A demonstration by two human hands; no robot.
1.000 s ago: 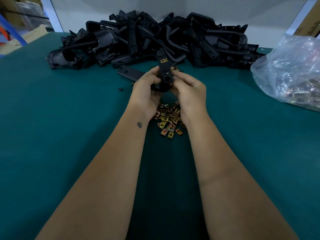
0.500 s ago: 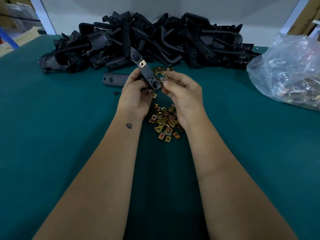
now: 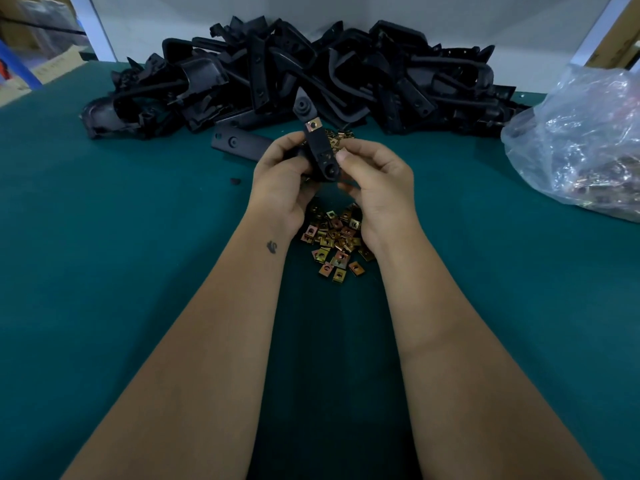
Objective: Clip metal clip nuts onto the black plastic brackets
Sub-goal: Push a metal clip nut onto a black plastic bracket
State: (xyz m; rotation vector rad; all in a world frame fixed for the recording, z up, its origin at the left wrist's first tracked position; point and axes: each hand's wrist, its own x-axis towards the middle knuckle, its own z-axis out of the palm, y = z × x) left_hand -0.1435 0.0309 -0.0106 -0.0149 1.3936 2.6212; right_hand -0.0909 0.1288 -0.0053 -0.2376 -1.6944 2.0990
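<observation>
Resting between both hands: bracket

I'm in a factory assembly workshop — a green-matted table, black brackets heaped at its far edge, loose clip nuts, bagged stock on my right — cardboard cartons far left.

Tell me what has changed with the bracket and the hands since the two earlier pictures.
The bracket was upright, then tilted left, and now stands nearer upright again. The right hand, which half a second ago pinched a clip nut beside the lower end, now presses it onto the bracket there. The left hand still grips the bracket; the upper clip nut stays on. The loose nuts and bracket pile have not moved.
</observation>
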